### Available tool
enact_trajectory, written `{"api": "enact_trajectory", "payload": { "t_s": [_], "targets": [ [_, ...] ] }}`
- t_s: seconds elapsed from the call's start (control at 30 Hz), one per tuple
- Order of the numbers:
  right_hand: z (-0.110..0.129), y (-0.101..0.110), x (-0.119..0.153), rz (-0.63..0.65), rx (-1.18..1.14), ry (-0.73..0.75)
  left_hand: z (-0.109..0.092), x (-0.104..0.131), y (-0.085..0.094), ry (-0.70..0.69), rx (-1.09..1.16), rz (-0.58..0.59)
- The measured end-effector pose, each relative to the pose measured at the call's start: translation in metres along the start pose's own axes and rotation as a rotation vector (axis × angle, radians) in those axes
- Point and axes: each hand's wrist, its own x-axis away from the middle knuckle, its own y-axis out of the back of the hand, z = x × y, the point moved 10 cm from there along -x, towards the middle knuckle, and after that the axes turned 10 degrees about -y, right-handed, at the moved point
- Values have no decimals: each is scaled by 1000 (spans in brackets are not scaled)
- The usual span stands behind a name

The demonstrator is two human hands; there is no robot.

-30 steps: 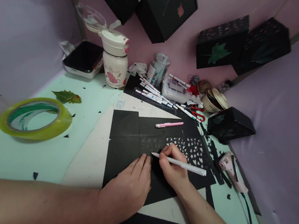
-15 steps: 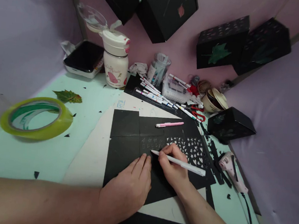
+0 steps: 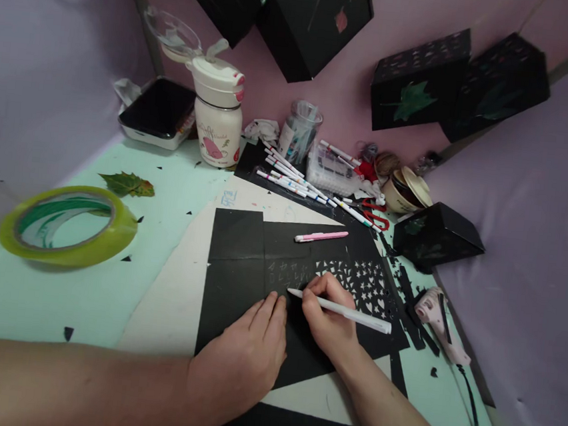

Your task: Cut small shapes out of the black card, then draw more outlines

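My left hand (image 3: pixel 245 346) lies flat with its fingers stretched out on a sheet of black card (image 3: pixel 231 285). In my right hand (image 3: pixel 329 318) is a slim white pen (image 3: pixel 349 312), gripped near its tip. That tip touches the card just beyond my left fingertips, beside faint drawn outlines (image 3: pixel 288 274). Small cut-out triangles, stars and hearts (image 3: pixel 370 288) fill the card's right part. Above them, a pink pen (image 3: pixel 320 236) rests on the black card.
Yellow tape (image 3: pixel 69 226) and a leaf (image 3: pixel 128 185) lie left. Behind stand a bottle (image 3: pixel 216 126), a glass jar (image 3: pixel 299 134), several markers (image 3: pixel 292 180) and red-handled scissors (image 3: pixel 376 218). A black box (image 3: pixel 437 238) and a corded pink tool (image 3: pixel 441 325) are right. Black boxes (image 3: pixel 420 79) hang above.
The white pen's tip has shifted very slightly toward me on the card. My left hand stays in place, and the view has moved a little.
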Motion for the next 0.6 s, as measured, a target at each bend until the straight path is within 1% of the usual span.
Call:
{"api": "enact_trajectory", "payload": {
  "t_s": [0.2, 0.47, 0.6],
  "targets": [
    [-5, 9, 1, -68, -91, -39, 0, 1, -1, 6, 3, -3],
    [0, 24, 1, -194, -191, -17, -1, 0, -3, -7, 31, 18],
    [0, 28, 1, -225, -181, -15, -2, 1, -6, -19, 18, 36]
  ]
}}
